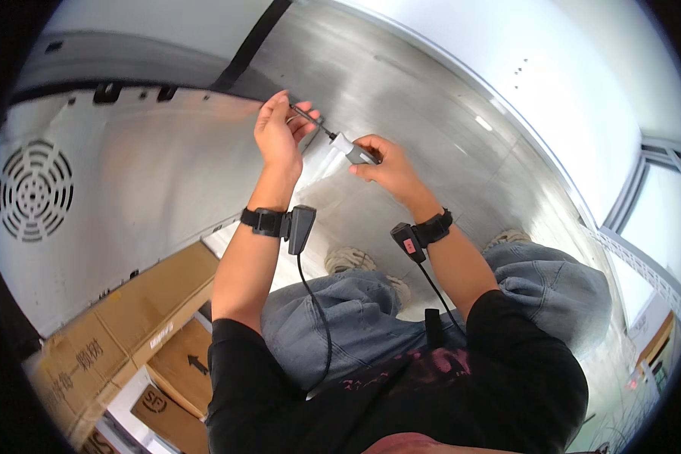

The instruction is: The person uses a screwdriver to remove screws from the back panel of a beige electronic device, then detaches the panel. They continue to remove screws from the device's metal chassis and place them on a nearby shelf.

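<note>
A screwdriver [344, 144] with a grey and white handle and a thin dark shaft slants up and left. My right hand [390, 166] is closed around its handle. Beside the corner of a large metal panel [151, 166], my left hand [280, 136] has thumb and forefinger brought together at the shaft's tip, the other fingers curled under the shaft. Whatever sits in that pinch is too small to make out. Each wrist wears a black strap with a small cabled box.
Brown cardboard boxes [129, 303] lie at the lower left, below the panel with its round vent [34, 191]. A large white surface [552, 98] curves along the upper right. Grey floor [424, 98] runs between it and the panel, with my shoes [349, 259] on it.
</note>
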The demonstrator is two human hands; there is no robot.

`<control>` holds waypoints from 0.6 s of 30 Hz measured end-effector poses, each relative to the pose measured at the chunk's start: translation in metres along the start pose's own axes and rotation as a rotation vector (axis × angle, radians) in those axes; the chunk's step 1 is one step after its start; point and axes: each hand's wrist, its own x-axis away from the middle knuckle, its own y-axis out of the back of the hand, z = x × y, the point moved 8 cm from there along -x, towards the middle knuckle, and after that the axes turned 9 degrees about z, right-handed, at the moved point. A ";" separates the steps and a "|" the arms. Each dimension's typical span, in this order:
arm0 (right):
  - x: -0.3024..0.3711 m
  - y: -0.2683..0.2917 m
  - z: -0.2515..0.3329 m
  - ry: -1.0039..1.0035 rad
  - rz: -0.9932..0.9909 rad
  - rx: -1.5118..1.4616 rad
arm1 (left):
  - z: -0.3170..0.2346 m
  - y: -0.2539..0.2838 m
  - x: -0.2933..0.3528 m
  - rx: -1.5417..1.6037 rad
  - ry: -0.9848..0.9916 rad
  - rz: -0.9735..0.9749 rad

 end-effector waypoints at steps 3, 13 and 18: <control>0.010 0.035 -0.005 0.021 -0.037 -0.110 | 0.011 -0.035 -0.014 -0.039 0.005 0.144; 0.134 0.197 -0.042 0.114 -0.629 -0.219 | 0.086 -0.263 -0.058 -0.491 -0.132 0.547; 0.182 0.213 -0.065 0.135 -0.829 -0.406 | 0.138 -0.346 -0.049 -0.969 -0.598 0.636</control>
